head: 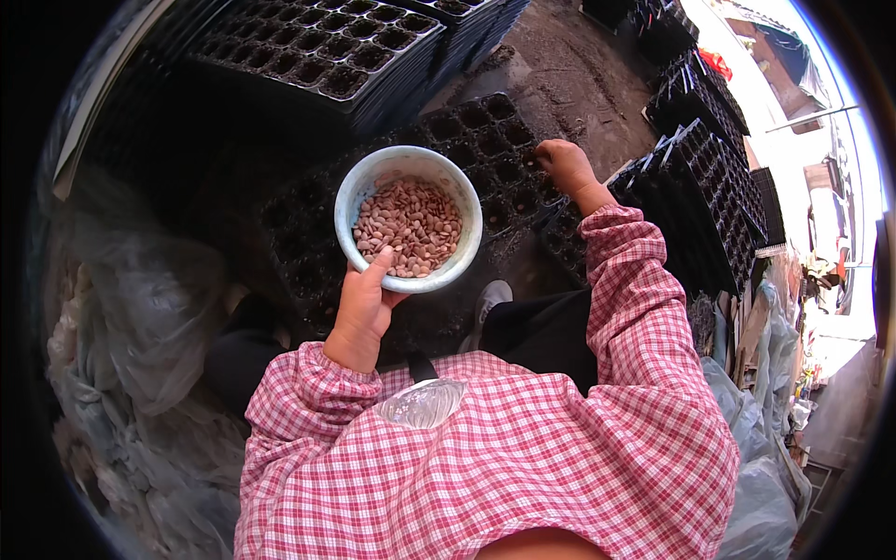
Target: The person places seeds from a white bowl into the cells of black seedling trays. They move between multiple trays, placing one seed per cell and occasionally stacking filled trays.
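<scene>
My left hand (365, 308) holds a pale blue plastic bowl (466, 241) by its near rim, thumb over the edge. Many flat, pinkish-brown seeds (409, 227) fill its lower part. Beyond and beneath the bowl lies a black plastic seedling tray (483, 133), its square cells filled with dark soil. Single pale seeds show in some of these cells. My right hand (565, 166) is over the tray's right edge, fingers bent down at a cell. Its fingertips are partly hidden, so whether they pinch a seed is unclear. The bowl covers the middle of the tray.
A tall stack of soil-filled seedling trays (343, 45) stands at the upper left. More trays (700, 203) are stacked and tilted on the right. Crumpled clear plastic sheeting (154, 336) lies on the left. My shoe (494, 297) rests just below the tray on the soil-strewn ground (588, 84).
</scene>
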`<state>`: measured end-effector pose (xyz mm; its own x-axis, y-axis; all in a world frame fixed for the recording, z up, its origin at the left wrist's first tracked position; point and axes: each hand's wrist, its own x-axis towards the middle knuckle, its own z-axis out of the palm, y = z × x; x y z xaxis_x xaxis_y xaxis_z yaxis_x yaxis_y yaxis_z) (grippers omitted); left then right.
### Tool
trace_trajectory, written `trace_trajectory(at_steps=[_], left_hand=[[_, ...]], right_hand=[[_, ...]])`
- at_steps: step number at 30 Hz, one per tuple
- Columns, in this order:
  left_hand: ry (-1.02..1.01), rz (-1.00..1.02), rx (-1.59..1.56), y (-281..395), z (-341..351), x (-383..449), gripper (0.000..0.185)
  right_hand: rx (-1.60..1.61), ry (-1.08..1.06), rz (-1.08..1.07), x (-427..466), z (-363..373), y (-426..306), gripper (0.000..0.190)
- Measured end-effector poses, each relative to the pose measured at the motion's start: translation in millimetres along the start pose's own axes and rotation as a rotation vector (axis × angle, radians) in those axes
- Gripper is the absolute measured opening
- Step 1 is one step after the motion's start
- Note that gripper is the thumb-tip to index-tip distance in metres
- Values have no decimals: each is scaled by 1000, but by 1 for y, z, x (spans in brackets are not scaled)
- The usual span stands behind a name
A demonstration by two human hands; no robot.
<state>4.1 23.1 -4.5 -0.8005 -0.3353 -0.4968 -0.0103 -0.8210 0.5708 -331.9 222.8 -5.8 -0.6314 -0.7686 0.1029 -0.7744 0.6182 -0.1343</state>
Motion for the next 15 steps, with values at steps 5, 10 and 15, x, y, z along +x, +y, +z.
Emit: trace_trajectory(at_steps=[5, 10, 15], left_hand=[[-12, 20, 16, 0, 3, 0, 43], [8, 22, 4, -1, 3, 0, 43], [18, 30, 6, -3, 0, 1, 44]], right_hand=[[598, -105, 233, -6, 6, -16, 15], [540, -190, 231, -4, 20, -31, 17], [39, -18, 27, -6, 32, -38, 13]])
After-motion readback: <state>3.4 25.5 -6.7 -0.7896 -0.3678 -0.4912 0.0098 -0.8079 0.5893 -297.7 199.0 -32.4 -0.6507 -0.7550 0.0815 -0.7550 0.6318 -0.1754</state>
